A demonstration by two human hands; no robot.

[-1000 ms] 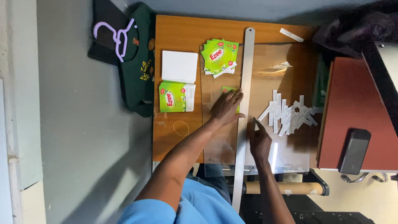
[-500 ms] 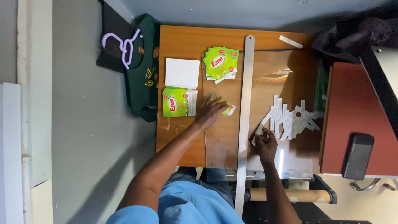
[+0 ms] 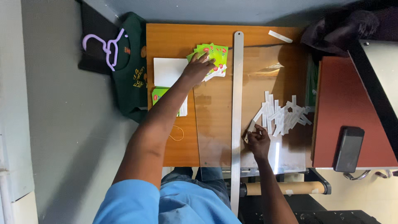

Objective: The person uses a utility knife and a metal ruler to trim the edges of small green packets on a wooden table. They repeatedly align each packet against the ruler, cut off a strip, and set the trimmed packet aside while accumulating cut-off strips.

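With left hand (image 3: 201, 67), covered the near edge of the fanned stack of bright green printed cards (image 3: 215, 53) at the far side of the orange-brown wooden table (image 3: 174, 38), fingers spread and lying flat, nothing pinched. With right hand (image 3: 259, 140), pinched one small white paper strip (image 3: 250, 127) between thumb and fingertips, just right of the long grey steel ruler (image 3: 237, 95) and at the near edge of the loose heap of white paper strips (image 3: 284, 115). Noted the heap lying on the clear plastic film sheet (image 3: 265, 68), and the ruler running the length of the table between the two hands. Noted beside the left hand a blank white square sheet (image 3: 168, 70), and under the forearm a second, smaller stack of green cards (image 3: 159, 95) with a thin tan rubber band (image 3: 178, 132) nearer the body. Judged it wise to drag only the top card with light fingertip pressure, so as not to scatter the fan, and to keep the strip gripped by its end, well off the film, lest it stick or curl. Off the table, saw a lilac plastic hanger (image 3: 105, 46) on dark green cloth and a black phone (image 3: 349, 149) on a red-brown top.
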